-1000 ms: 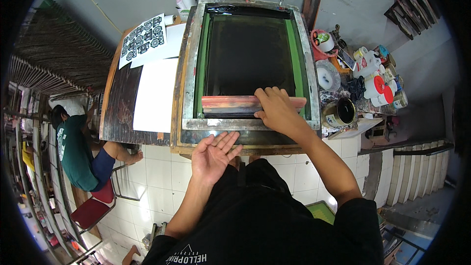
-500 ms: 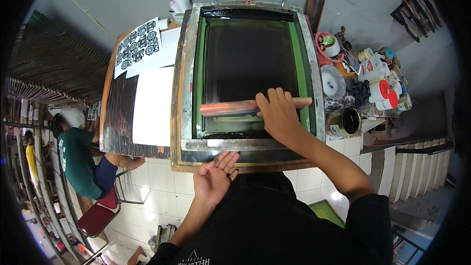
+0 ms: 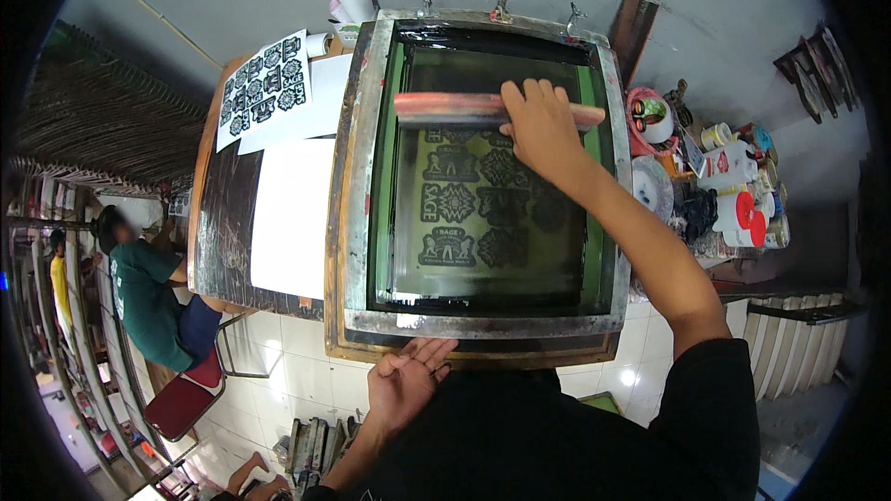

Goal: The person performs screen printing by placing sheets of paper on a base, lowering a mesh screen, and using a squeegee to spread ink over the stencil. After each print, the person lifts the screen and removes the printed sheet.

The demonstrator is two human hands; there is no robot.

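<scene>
A metal-framed printing screen (image 3: 357, 176) with green edges lies flat on the table, dark emblem shapes showing through its mesh. My right hand (image 3: 543, 125) grips a long reddish wooden squeegee (image 3: 445, 108) lying crosswise near the far end of the screen. My left hand (image 3: 406, 382) rests with fingers spread against the near edge of the frame, holding nothing.
A blank white sheet (image 3: 292, 218) and a printed sheet of black emblems (image 3: 264, 88) lie left of the screen. Jars, tape rolls and pots (image 3: 733, 195) crowd the right. A person in a green shirt (image 3: 144, 292) sits on a red chair at lower left.
My right hand has pushed the squeegee from the near end of the screen to the far end, uncovering the emblem pattern. My left hand stays at the near frame edge.
</scene>
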